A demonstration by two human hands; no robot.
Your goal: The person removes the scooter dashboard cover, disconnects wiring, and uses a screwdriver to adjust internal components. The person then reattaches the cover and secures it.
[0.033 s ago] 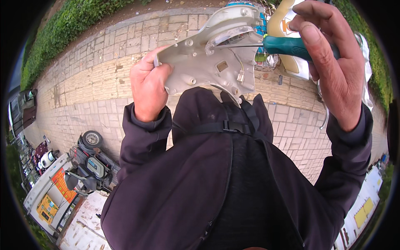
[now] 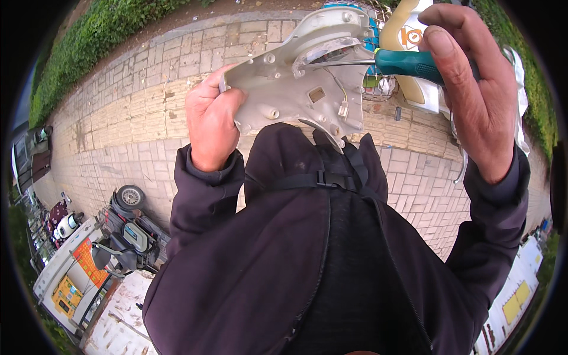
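My left hand (image 2: pixel 214 121) grips the left edge of a pale grey moulded plastic panel (image 2: pixel 254 106), thumb on its inner face. The panel has several screw posts, a square hole and a curved clear part at a round opening. A thin wire with a white connector (image 2: pixel 343 109) hangs from it. My right hand (image 2: pixel 473 89) holds a screwdriver (image 2: pixel 408 65) by its teal handle, between thumb and fingers. The metal shaft lies level, its tip at a post beside the clear part; whether it sits in a screw is too small to tell. The panel's lower edge is by my knees.
Beyond my right hand stand cream and white vehicle body parts (image 2: pixel 417 89) and a wire basket (image 2: pixel 378 86). A hedge (image 2: pixel 106 53) borders the paving (image 2: pixel 160 118). Down on the left are a dark scooter (image 2: pixel 133 231) and a white vehicle (image 2: pixel 65 272) with orange and yellow panels.
My right hand and the screwdriver have shifted very slightly; the tip stays at the same post. My left hand keeps its hold on the panel.
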